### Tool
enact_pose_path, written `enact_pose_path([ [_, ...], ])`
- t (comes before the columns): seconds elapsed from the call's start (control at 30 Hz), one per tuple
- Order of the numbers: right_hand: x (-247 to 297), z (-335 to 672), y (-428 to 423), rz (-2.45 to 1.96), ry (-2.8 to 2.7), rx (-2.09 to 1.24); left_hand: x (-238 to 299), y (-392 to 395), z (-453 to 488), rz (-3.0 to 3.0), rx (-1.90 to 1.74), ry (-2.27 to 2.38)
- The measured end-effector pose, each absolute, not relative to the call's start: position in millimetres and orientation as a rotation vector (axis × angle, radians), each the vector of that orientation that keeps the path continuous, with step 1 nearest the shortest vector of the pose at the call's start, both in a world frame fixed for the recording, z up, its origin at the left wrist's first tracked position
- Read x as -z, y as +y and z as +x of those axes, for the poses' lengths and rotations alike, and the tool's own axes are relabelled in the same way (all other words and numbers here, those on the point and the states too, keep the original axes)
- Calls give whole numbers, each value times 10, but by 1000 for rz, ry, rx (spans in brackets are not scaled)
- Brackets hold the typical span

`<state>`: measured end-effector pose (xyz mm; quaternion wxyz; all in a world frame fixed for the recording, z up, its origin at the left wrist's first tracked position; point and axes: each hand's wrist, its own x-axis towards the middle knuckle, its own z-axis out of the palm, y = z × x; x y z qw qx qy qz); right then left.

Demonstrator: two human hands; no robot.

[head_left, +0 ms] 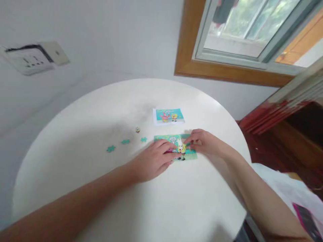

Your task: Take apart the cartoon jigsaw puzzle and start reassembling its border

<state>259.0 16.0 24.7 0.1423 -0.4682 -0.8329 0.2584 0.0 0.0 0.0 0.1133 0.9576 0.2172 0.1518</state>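
Observation:
A cartoon jigsaw puzzle (189, 156) lies on the white round table, mostly assembled, with a white gap near its middle beside the yellow figure. My left hand (153, 159) rests flat over the puzzle's left part, fingers stretched out to the right and covering some of the picture. From the right, my right hand (202, 141) reaches in with bent fingers and pinches at a puzzle piece by the yellow figure; the fingers hide most of that piece. Left of the puzzle are loose teal pieces (111, 148) and a small piece with a printed figure (137, 129).
A printed reference picture (170, 116) on white paper lies just behind the puzzle. The round table (83, 161) stands against a white wall with a socket panel (31, 60) and a wood-framed window (234, 72). At lower right, a dark phone-like object (306, 220) lies on white cloth.

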Motion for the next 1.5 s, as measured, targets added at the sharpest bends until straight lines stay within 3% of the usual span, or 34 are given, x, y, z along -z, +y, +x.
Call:
enact_pose_path([
  [0.3, -345, 2608, 147, -1300, -2344, -780, 11, -1, 12, 2827, -479, 643],
  [0.67, -288, 2534, 142, -1146, -2541, -388, -2, -3, 21, 2828, -474, 661],
  [1.5, -285, 2550, 158, -1213, -2521, -455, 9, -3, 20, 2825, -480, 668],
])
